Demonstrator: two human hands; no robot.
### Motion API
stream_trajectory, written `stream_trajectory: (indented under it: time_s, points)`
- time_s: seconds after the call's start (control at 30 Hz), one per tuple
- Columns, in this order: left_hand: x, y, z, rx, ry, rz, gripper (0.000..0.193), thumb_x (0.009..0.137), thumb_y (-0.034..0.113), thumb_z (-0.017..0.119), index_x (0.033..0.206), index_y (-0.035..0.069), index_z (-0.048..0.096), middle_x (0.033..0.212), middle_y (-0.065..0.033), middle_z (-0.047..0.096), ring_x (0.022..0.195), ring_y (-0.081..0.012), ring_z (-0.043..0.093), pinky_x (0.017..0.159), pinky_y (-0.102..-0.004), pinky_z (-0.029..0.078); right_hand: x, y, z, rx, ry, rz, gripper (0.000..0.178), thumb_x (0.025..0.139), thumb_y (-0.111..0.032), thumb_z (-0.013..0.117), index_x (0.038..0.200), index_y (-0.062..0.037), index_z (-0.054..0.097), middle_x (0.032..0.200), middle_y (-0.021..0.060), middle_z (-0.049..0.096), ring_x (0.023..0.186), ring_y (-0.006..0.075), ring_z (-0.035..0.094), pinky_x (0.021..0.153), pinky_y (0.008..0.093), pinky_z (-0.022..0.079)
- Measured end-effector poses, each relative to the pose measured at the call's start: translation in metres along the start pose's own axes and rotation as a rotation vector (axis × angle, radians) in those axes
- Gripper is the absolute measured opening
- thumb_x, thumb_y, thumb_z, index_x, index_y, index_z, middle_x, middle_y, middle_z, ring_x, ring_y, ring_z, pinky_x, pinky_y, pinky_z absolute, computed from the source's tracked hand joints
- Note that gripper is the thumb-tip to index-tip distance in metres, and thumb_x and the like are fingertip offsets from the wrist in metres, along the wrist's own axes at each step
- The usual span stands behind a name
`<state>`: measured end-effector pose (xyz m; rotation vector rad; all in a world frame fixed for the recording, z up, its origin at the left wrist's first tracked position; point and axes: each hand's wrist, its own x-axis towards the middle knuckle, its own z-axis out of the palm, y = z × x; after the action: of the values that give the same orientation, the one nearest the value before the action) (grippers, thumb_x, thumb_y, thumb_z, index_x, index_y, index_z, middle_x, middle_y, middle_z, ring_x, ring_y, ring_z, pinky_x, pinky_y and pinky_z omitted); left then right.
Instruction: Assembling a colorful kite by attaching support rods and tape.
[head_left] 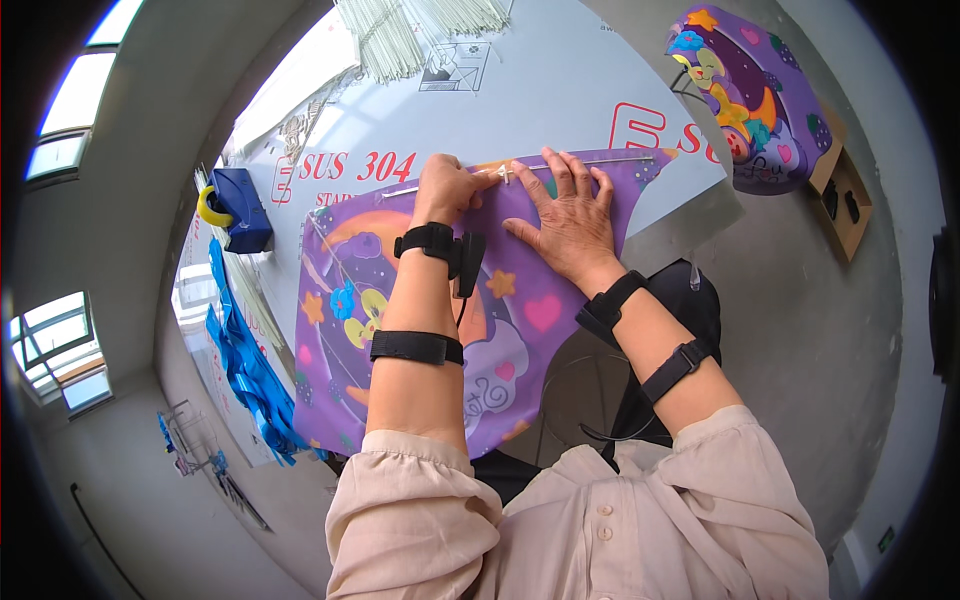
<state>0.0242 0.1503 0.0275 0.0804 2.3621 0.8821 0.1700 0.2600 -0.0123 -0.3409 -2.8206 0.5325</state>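
From where I am standing, the purple cloth (pixel 540 310) is lying across the near side of the table (pixel 540 110), its near part apparently hanging past the table edge toward the person. The left hand (pixel 453 188) is keeping its fingers curled and narrow at the far edge, beside a small white fitting (pixel 506 174); whether they are gripping anything, I cannot tell. The right hand (pixel 572 215) is spreading its fingers wide, palm down, on the cloth right of the fitting.

Risk, in my judgement: the overhanging cloth may be dragging the sheet nearward if the pressing eases, and a sideways push could be bowing the thin white rod (pixel 625 159) or shifting the fitting.

The long axis is running left to right along the far edge, the right end slightly farther; a narrow corner is pointing right. The printed picture's top is facing far.
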Motion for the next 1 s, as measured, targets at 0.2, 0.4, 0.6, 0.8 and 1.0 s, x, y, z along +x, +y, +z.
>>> stream_trajectory:
  time_s: [0.2, 0.4, 0.6, 0.8, 1.0]
  points:
    - [0.005, -0.002, 0.004, 0.079, 0.08, 0.028, 0.033, 0.068, 0.02, 0.08, 0.068, -0.003, 0.057, 0.054, -0.0095, 0.057, 0.045, -0.0155, 0.054, 0.041, -0.0286, 0.04, 0.0, -0.004, -0.001, 0.001, 0.014, -0.011, 0.065, 0.078, -0.052, 0.062, 0.134, -0.0253, 0.043, 0.137, 0.0089, 0.033, 0.129, 0.0261, 0.025, 0.104, 0.0495, 0.018]
    - [-0.039, -0.033, 0.015, 0.094, 0.362, 0.394, 0.03, 0.071, 0.016, 0.074, 0.084, -0.002, 0.054, 0.078, -0.0209, 0.063, 0.077, -0.0397, 0.061, 0.067, -0.0447, 0.047, 0.018, -0.01, -0.011, -0.069, 0.028, -0.038, 0.053, 0.076, -0.038, 0.069, 0.122, -0.0153, 0.054, 0.124, 0.0106, 0.046, 0.123, 0.026, 0.034, 0.099, 0.0479, 0.025]
    - [-0.148, -0.122, -0.025, 0.289, 0.619, 0.406, 0.023, 0.069, 0.007, 0.071, 0.085, 0.001, 0.056, 0.09, -0.0138, 0.056, 0.089, -0.0312, 0.054, 0.076, -0.0401, 0.044, 0.064, -0.008, -0.017, 0.005, -0.144, -0.108, 0.041, 0.071, -0.021, 0.074, 0.105, -0.0079, 0.056, 0.106, 0.009, 0.057, 0.104, 0.0261, 0.052, 0.089, 0.0423, 0.038]
    - [-0.226, -0.205, -0.055, 0.336, 0.68, 0.094, 0.03, 0.066, 0.006, 0.074, 0.089, 0.001, 0.056, 0.097, -0.0141, 0.056, 0.096, -0.0331, 0.052, 0.082, -0.0413, 0.042, 0.075, -0.008, -0.022, -0.043, -0.358, -0.164, 0.011, 0.07, -0.012, 0.069, 0.077, -0.0095, 0.06, 0.091, 0.0099, 0.062, 0.093, 0.0303, 0.059, 0.08, 0.0429, 0.045]
    - [-0.24, -0.202, -0.038, 0.3, 0.612, 0.156, 0.038, 0.067, 0.007, 0.074, 0.1, 0.002, 0.057, 0.119, -0.0165, 0.052, 0.117, -0.0345, 0.045, 0.093, -0.043, 0.038, 0.097, 0.026, -0.052, -0.03, -0.46, -0.222, 0.007, 0.066, -0.005, 0.064, 0.071, -0.0028, 0.06, 0.076, 0.0184, 0.062, 0.075, 0.0362, 0.061, 0.064, 0.0409, 0.047]
